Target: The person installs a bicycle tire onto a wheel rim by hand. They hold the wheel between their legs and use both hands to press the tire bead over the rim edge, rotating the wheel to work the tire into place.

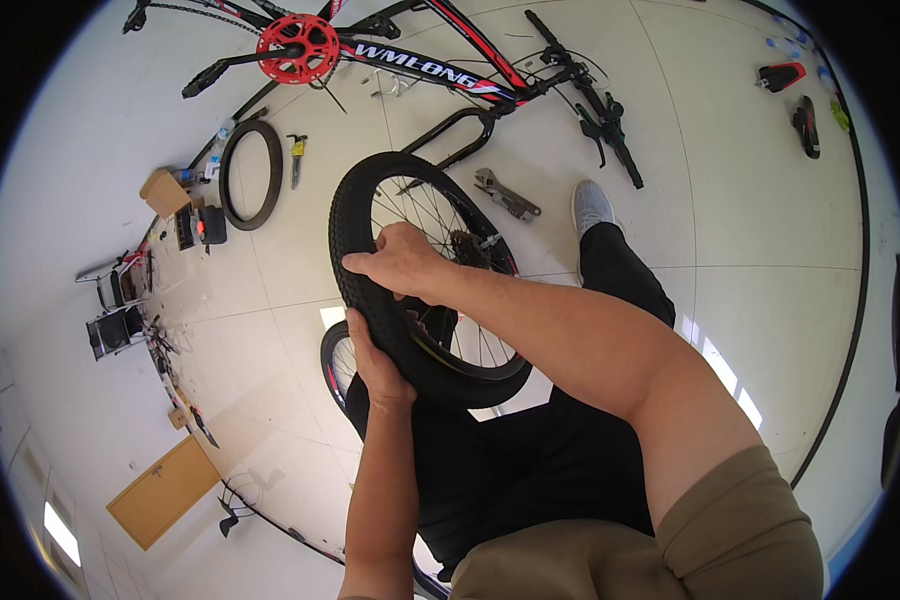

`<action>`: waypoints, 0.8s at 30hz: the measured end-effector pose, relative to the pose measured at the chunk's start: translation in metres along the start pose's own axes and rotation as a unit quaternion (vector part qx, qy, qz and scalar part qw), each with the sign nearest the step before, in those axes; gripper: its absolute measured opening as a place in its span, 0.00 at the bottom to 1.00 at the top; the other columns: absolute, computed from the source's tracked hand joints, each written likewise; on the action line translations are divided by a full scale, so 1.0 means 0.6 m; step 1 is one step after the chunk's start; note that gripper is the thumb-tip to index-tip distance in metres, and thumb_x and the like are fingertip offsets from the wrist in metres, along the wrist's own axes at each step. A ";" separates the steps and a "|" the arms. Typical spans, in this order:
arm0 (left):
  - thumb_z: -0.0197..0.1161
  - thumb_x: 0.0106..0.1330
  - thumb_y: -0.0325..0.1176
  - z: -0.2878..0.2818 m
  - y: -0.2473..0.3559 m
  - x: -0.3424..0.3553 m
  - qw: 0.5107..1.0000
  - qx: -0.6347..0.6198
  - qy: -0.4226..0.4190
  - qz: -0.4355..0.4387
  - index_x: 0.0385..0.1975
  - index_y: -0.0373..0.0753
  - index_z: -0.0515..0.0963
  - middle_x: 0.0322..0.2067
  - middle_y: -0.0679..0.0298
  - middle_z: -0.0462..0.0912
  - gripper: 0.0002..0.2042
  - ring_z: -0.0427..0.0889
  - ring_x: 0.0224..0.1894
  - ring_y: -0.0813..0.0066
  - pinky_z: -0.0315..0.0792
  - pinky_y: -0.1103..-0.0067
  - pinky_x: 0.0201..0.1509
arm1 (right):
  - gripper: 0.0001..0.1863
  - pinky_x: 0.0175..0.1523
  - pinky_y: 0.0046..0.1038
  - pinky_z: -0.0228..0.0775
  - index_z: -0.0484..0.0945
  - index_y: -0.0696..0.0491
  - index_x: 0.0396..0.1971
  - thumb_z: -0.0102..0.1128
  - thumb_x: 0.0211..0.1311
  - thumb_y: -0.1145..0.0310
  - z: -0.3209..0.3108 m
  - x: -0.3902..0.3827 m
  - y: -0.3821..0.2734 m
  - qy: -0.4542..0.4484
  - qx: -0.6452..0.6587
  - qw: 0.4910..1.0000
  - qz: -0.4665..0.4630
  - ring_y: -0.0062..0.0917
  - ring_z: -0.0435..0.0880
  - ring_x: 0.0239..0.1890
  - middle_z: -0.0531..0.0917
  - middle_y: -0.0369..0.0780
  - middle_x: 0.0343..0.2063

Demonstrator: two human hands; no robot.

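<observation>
**Tilted wheel (467,247) and black tyre (350,215), close in**

A black-and-red bicycle frame (420,68) is beyond the wheel, on the far side of the floor (730,200). The tyre sits around the wheel, directly within the grasp of both hands. The left hand (375,365) clasps its near left side, thumb along the outside. The right hand (405,265) grips it just farther forward, fingers curled inward. An adjustable wrench (508,195) lies beside the wheel.
</observation>
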State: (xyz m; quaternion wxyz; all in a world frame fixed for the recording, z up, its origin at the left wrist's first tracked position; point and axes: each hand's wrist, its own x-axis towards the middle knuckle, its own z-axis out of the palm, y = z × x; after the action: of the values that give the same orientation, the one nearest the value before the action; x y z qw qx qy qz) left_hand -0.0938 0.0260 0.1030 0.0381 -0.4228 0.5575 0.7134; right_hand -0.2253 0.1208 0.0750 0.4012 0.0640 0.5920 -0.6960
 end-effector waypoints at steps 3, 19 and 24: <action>0.43 0.76 0.67 0.004 -0.003 -0.002 1.000 -0.009 0.007 0.013 0.49 0.38 0.77 0.33 0.56 0.83 0.33 0.83 0.33 0.63 0.80 0.71 0.41 | 0.24 0.21 0.30 0.72 0.76 0.62 0.25 0.74 0.56 0.54 0.000 0.004 0.005 0.000 0.020 1.000 -0.008 0.27 0.79 0.17 0.79 0.44 0.19; 0.74 0.62 0.30 -0.009 -0.074 -0.051 0.994 0.064 -0.078 0.032 0.50 0.31 0.81 0.43 0.60 0.86 0.18 0.83 0.48 0.71 0.76 0.74 0.56 | 0.14 0.35 0.26 0.73 0.84 0.56 0.38 0.69 0.67 0.59 -0.051 0.039 -0.001 -0.040 0.155 0.987 0.011 0.21 0.85 0.30 0.88 0.37 0.30; 0.76 0.60 0.34 0.000 -0.047 -0.048 0.984 -0.034 -0.175 -0.011 0.51 0.31 0.80 0.46 0.57 0.86 0.22 0.85 0.49 0.65 0.79 0.70 0.56 | 0.13 0.36 0.26 0.75 0.84 0.56 0.41 0.67 0.69 0.61 -0.062 0.038 -0.007 -0.040 0.174 0.984 -0.001 0.22 0.86 0.32 0.88 0.38 0.33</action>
State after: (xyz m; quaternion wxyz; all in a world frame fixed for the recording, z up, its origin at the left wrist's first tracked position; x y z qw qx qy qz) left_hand -0.0609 0.0485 0.1002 0.1288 -0.2982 0.5131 0.7945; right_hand -0.2579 0.1423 0.0546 0.4065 0.1040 0.4449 -0.7912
